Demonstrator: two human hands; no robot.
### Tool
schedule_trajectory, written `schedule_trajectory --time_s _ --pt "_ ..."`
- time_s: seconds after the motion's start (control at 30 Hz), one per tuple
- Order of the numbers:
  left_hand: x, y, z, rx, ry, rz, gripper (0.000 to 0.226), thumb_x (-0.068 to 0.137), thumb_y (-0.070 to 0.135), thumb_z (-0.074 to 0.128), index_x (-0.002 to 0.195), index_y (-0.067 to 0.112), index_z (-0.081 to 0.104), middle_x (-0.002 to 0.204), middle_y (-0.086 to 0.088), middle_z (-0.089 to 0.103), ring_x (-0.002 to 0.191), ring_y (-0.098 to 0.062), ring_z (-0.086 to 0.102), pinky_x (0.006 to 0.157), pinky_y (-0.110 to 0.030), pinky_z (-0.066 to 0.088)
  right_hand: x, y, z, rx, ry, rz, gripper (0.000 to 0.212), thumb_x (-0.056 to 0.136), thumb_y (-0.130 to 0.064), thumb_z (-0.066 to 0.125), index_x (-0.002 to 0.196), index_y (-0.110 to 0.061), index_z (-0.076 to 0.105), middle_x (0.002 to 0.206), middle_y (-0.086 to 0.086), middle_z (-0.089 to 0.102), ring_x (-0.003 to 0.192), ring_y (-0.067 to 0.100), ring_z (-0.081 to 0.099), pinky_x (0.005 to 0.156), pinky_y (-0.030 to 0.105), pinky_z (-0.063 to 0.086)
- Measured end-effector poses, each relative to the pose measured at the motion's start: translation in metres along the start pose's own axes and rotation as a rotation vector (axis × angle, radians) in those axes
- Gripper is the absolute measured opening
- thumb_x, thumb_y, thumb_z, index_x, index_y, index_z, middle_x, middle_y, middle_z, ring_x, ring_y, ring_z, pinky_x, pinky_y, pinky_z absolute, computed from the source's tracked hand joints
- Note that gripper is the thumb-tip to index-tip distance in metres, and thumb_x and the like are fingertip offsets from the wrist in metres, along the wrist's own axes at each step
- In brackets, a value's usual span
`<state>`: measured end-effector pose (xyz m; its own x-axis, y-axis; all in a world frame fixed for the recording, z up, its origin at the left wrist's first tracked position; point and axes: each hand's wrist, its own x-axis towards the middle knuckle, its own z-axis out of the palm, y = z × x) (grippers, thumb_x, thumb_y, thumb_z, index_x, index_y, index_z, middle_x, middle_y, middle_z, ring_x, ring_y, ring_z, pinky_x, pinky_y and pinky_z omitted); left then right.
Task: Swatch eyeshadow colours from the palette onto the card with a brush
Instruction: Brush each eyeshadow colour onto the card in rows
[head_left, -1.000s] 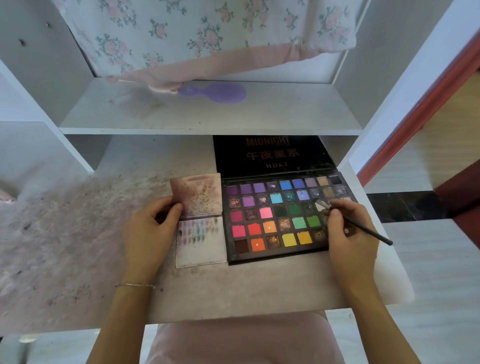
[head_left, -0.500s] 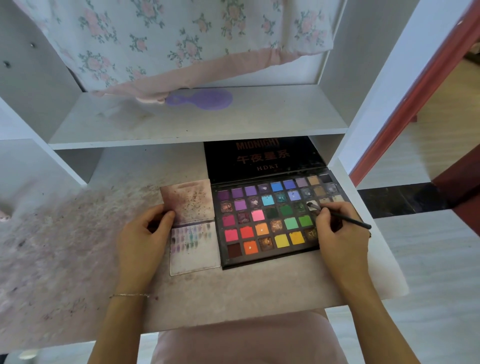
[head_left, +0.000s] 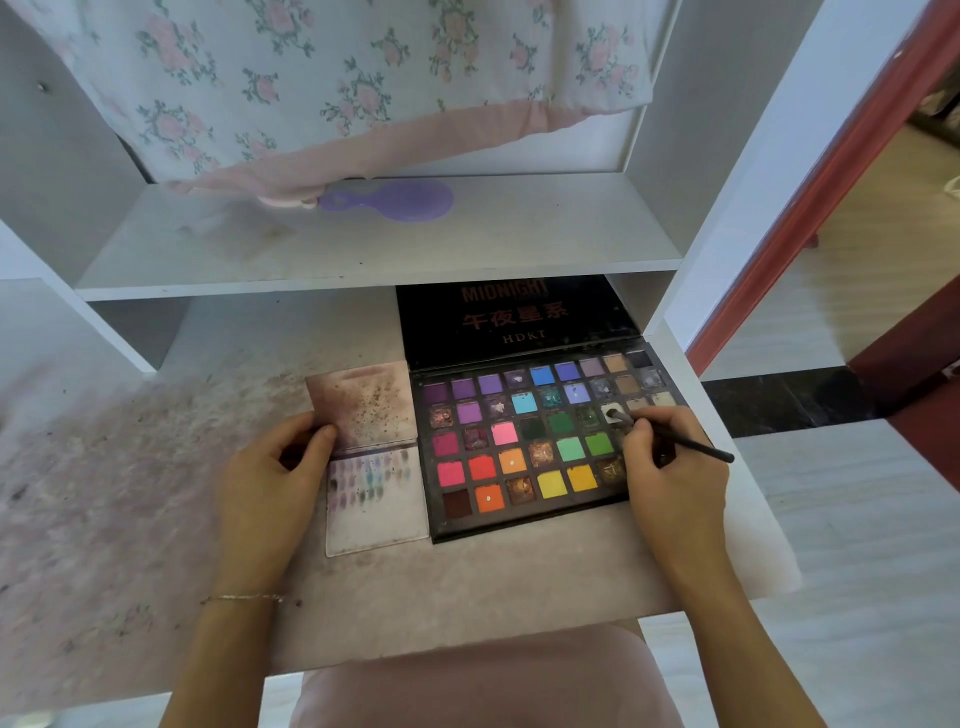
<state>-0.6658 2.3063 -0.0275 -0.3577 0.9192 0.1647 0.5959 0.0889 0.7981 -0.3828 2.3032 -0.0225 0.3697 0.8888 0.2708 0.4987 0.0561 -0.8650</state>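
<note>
An open black eyeshadow palette (head_left: 524, 512) with many coloured pans lies on the desk, its lid (head_left: 514, 317) standing up behind. To its left lies a folded white card (head_left: 376, 519) with rows of small colour swatches on its lower half. My right hand (head_left: 670, 478) pinches a thin black brush (head_left: 691, 444), whose tip sits in a white pan (head_left: 612, 413) at the palette's right side. My left hand (head_left: 270, 478) holds the card's left edge with thumb and fingers.
The desk (head_left: 467, 597) is stained with pink powder, mostly at the left. A white shelf (head_left: 374, 244) above holds a purple hand mirror (head_left: 395, 200) under a hanging floral cloth (head_left: 337, 88). A white upright (head_left: 753, 182) bounds the right side. A pink-clothed lap (head_left: 467, 686) shows below.
The brush tip has shifted slightly left and now rests in the white pan. The left hand stays on the card. The camera has tilted a little.
</note>
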Motion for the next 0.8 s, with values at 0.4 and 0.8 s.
schedule_trajectory --time_s 0.4,0.8 --pt "0.000 0.001 0.000 0.023 0.021 0.007 0.022 0.086 0.018 0.059 0.107 0.015 0.067 0.090 0.011 0.062 0.077 -0.003 0.055 0.067 -0.010 0.035 -0.013 -0.020 0.014 0.088 -0.146 -0.082 0.036 0.087 -0.002 0.051 0.081 -0.037 0.047 0.085 -0.014 0.055 0.082 0.002 0.057 0.065 0.015 0.050" --pt "-0.001 0.003 0.001 -0.015 0.032 0.023 0.022 0.085 0.014 0.060 0.105 0.017 0.069 0.087 0.018 0.060 0.074 0.012 0.052 0.063 0.001 0.036 -0.053 -0.058 0.069 0.163 -0.485 -0.186 0.013 0.080 -0.023 0.051 0.078 -0.036 0.051 0.077 -0.015 0.055 0.077 0.006 0.053 0.067 0.021 0.046"
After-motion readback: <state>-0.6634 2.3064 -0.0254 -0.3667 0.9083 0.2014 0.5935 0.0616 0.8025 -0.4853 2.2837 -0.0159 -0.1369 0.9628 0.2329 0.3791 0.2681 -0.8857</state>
